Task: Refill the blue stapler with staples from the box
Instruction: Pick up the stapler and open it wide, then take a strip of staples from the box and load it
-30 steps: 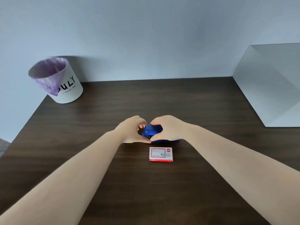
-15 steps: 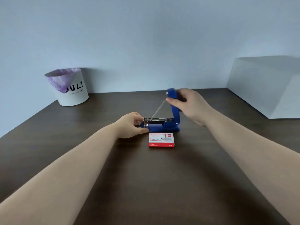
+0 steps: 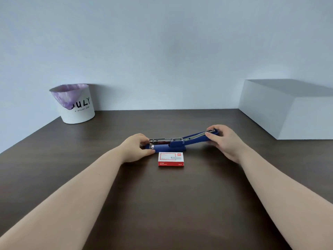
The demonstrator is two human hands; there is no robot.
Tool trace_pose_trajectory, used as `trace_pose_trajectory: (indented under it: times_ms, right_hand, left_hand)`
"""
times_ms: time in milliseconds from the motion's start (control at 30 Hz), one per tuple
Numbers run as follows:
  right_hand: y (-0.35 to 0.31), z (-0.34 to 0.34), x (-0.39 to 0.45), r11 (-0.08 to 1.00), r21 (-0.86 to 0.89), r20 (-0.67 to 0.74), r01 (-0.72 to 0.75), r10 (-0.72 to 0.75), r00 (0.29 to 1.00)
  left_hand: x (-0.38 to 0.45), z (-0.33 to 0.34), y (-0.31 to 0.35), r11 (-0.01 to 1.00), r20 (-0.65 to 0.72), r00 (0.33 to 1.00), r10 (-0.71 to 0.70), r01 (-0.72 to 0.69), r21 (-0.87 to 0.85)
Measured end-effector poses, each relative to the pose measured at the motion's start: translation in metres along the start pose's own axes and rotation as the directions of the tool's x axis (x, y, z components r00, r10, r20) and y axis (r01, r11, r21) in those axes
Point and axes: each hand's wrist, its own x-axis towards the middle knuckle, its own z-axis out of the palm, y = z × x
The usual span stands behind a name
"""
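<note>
Across the dark wood counter (image 3: 180,204), a large white block (image 3: 281,112) sits at the far right and a white bin (image 3: 77,105) with a purple liner, lettered "ULY" over "A STYLISH", stands far left. Mid-counter the blue stapler (image 3: 177,143) lies opened out flat. The left hand (image 3: 137,148) has its fingers pinching the base end; the right hand (image 3: 226,139) has its fingers holding the swung-back top. Just before it lies the red-and-white box (image 3: 171,159), print too small to read.

White lined bin (image 3: 76,103) and grey block (image 3: 288,109) on dark table (image 3: 162,204).
</note>
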Motion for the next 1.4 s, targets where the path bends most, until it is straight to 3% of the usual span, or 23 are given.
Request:
trace_pose_trajectory:
  times_ms: [300, 533, 933, 1100, 1167, 1233, 1333, 1400]
  right_hand:
    - [0.003, -0.004, 0.003, 0.904, -0.398, 0.008, 0.156, -0.166, 0.986]
    - [0.008, -0.009, 0.005, 0.75, -0.622, 0.146, 0.225, -0.172, 0.974]
    - [0.005, -0.002, 0.004, 0.715, -0.654, 0.159, 0.248, -0.191, 0.969]
    - [-0.012, 0.005, -0.007, 0.683, -0.663, 0.068, 0.306, -0.352, 0.933]
    - [-0.025, 0.01, -0.017, 0.712, -0.613, 0.134, 0.341, -0.332, 0.934]
    - [-0.033, 0.017, -0.026, 0.744, -0.57, 0.258, 0.349, -0.241, 0.936]
    - [-0.034, 0.027, -0.034, 0.721, -0.593, 0.419, 0.359, -0.105, 0.902]
    - [-0.031, 0.033, -0.035, 0.699, -0.616, 0.469, 0.363, -0.045, 0.882]
  left_hand:
    - [0.003, 0.002, -0.006, 0.99, -0.032, 0.998, -0.052, 0.048, -0.131]
    - [0.0, 0.011, -0.006, 0.937, -0.105, 0.985, -0.135, 0.093, -0.336]
    - [0.002, 0.016, -0.008, 0.958, -0.177, 0.977, -0.119, 0.066, -0.279]
    - [-0.006, 0.009, 0.001, 0.986, -0.426, 0.905, 0.007, -0.077, -0.148]
    - [-0.012, 0.002, 0.015, 0.978, -0.365, 0.931, 0.02, -0.093, -0.185]
    - [-0.017, 0.0, 0.03, 0.978, -0.191, 0.98, 0.063, -0.099, -0.184]
    - [-0.023, 0.006, 0.047, 0.993, 0.051, 0.993, 0.107, -0.109, 0.047]
    - [-0.023, 0.008, 0.052, 0.982, 0.068, 0.994, 0.091, -0.101, 0.157]
